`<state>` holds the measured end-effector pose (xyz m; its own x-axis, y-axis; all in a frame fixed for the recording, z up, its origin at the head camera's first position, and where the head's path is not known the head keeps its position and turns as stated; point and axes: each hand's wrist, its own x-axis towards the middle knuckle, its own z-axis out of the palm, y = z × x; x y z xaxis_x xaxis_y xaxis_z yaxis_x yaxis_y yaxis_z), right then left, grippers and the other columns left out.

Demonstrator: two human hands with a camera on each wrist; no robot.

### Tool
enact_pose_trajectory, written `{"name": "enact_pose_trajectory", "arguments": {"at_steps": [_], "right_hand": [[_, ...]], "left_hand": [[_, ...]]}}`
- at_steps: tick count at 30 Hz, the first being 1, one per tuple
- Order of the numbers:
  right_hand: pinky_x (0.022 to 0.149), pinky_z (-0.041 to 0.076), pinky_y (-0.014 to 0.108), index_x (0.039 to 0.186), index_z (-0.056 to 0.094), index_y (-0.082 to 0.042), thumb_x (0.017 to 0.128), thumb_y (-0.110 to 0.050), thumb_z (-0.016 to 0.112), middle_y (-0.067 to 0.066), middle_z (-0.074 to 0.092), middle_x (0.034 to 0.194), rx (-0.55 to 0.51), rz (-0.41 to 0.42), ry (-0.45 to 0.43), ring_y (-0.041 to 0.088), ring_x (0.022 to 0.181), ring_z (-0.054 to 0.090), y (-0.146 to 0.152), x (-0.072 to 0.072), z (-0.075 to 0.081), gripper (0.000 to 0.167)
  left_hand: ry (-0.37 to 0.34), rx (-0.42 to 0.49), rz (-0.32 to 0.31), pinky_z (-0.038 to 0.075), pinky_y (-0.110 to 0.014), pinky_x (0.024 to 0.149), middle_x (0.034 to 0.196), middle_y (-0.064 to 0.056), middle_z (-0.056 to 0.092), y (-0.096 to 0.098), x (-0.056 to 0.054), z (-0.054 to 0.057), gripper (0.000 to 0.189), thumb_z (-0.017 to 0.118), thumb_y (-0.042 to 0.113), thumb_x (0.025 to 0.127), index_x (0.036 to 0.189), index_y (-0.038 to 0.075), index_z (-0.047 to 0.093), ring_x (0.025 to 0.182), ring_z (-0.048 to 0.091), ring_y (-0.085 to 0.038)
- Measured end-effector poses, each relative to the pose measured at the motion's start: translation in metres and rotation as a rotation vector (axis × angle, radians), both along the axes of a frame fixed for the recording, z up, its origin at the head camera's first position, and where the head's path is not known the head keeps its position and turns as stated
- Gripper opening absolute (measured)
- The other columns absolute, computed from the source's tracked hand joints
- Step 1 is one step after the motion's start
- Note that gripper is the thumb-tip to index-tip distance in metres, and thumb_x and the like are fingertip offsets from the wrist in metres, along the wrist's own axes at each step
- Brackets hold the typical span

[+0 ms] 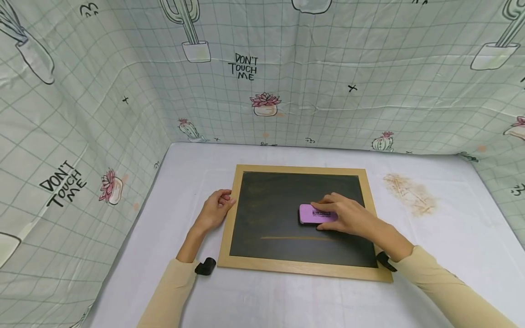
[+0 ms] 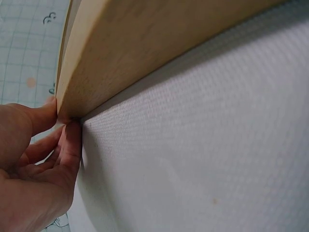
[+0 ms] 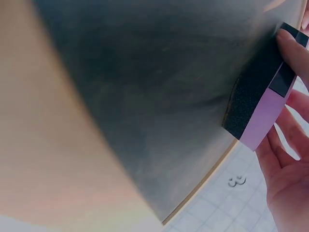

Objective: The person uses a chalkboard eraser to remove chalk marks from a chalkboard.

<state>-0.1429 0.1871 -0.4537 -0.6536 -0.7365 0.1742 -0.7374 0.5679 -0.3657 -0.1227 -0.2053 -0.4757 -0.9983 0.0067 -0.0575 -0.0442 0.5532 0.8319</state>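
A chalkboard (image 1: 279, 200) with a light wooden frame lies flat on the white-covered table. My right hand (image 1: 348, 214) grips a purple eraser (image 1: 306, 214) with a black felt underside, held over the board right of its middle. In the right wrist view the thumb presses one side of the eraser (image 3: 263, 116), the fingers the other. At the frame's left edge, my left hand (image 1: 215, 209) pinches the wood; the left wrist view has its thumb on the frame (image 2: 106, 53) and curled fingers against the lower edge. A yellowish chalk line (image 1: 293, 238) crosses the board's lower part.
A brown powdery smudge (image 1: 412, 193) marks the white tablecloth (image 1: 287, 300) right of the board. Grid-patterned fabric with cactus drawings (image 1: 303, 91) hangs behind and at the sides. A black device (image 1: 206, 266) sits at the left wrist.
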Motion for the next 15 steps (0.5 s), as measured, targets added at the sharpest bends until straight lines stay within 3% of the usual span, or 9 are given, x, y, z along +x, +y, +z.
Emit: {"name": "enact_pose_trajectory", "arguments": {"at_steps": [15], "right_hand": [[0.071, 0.051, 0.032, 0.125, 0.072, 0.001, 0.078, -0.026, 0.091, 0.009, 0.070, 0.110, -0.030, -0.043, 0.023, 0.016, 0.090, 0.056, 0.031, 0.008, -0.001, 0.057]], "left_hand": [[-0.008, 0.000, -0.002, 0.046, -0.036, 0.085, 0.109, -0.022, 0.059, 0.001, 0.000, 0.002, 0.037, 0.064, 0.007, 0.102, 0.132, -0.013, 0.056, 0.098, 0.056, -0.031]]}}
